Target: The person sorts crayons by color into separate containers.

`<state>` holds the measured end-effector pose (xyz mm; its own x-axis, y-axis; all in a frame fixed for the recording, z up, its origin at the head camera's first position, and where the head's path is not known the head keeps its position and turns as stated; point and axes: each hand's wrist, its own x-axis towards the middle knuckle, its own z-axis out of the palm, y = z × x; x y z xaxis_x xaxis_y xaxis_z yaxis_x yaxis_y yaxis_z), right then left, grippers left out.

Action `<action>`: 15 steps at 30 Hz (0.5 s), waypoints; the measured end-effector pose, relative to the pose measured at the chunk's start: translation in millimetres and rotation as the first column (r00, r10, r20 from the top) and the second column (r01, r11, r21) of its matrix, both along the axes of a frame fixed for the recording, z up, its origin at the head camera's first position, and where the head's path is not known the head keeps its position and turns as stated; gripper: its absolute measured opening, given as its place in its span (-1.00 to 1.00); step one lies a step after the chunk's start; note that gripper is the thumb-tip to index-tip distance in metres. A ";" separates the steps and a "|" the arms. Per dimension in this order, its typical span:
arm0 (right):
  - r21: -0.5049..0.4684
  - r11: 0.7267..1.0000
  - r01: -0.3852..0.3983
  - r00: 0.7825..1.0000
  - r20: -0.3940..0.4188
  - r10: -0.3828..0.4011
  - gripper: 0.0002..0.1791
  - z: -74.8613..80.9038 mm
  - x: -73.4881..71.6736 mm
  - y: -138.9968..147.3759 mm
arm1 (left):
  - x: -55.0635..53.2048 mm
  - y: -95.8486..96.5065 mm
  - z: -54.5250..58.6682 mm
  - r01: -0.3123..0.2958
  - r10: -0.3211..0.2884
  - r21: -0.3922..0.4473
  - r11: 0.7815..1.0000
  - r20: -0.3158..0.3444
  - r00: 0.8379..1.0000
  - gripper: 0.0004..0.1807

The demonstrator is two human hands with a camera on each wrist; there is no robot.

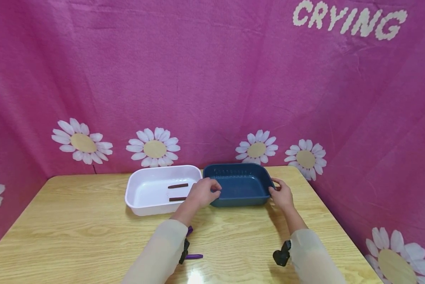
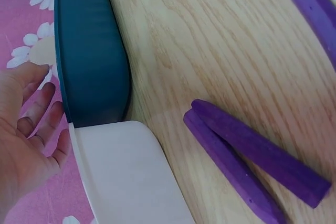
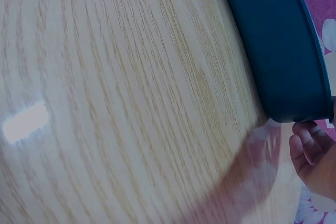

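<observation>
A dark blue plastic basin [image 1: 240,201] stands beside a white plastic basin [image 1: 152,210], their short ends meeting. My right hand [image 1: 282,195] grips the blue basin's right end, thumb over the rim and fingers underneath the outside edge in the right wrist view. Over the seam between the basins hovers my left hand [image 1: 204,191], its fingers loosely bent and nothing held; in the left wrist view the fingertips are right at the rims. Two dark brown sticks, one farther back [image 1: 178,185] and one nearer [image 1: 176,199], lie in the white basin, the nearer one partly hidden.
Several purple faceted sticks lie on the wooden table [image 1: 73,228] in front of the basins, among them a pair of crossed sticks [image 2: 262,153] and a separate stick [image 2: 310,11]. A pink cloth [image 1: 198,79] with daisies hangs behind the table.
</observation>
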<state>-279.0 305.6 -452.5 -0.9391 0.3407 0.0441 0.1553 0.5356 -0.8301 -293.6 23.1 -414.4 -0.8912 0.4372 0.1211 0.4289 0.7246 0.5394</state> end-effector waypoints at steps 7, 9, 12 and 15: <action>0.011 1.000 0.006 1.000 0.003 -0.006 -0.53 -0.7 -0.7 -0.4 | 3.9 -4.8 5.2 0.027 -0.027 0.029 0.999 -0.008 1.000 -0.83; 0.007 1.000 0.003 1.000 0.009 -0.003 -0.53 -1.1 -0.7 -0.2 | 5.5 -7.3 7.0 0.039 -0.039 0.038 0.999 -0.009 0.999 -0.82; 0.005 1.000 -0.003 1.000 0.012 0.003 -0.52 -0.6 0.1 -0.5 | 7.3 -10.9 9.3 0.049 -0.049 0.057 0.997 0.008 0.999 -0.80; 0.005 1.000 -0.004 1.000 0.013 0.004 -0.52 0.6 1.2 -1.1 | 8.2 -14.8 9.7 0.055 -0.057 0.077 0.996 0.022 0.998 -0.81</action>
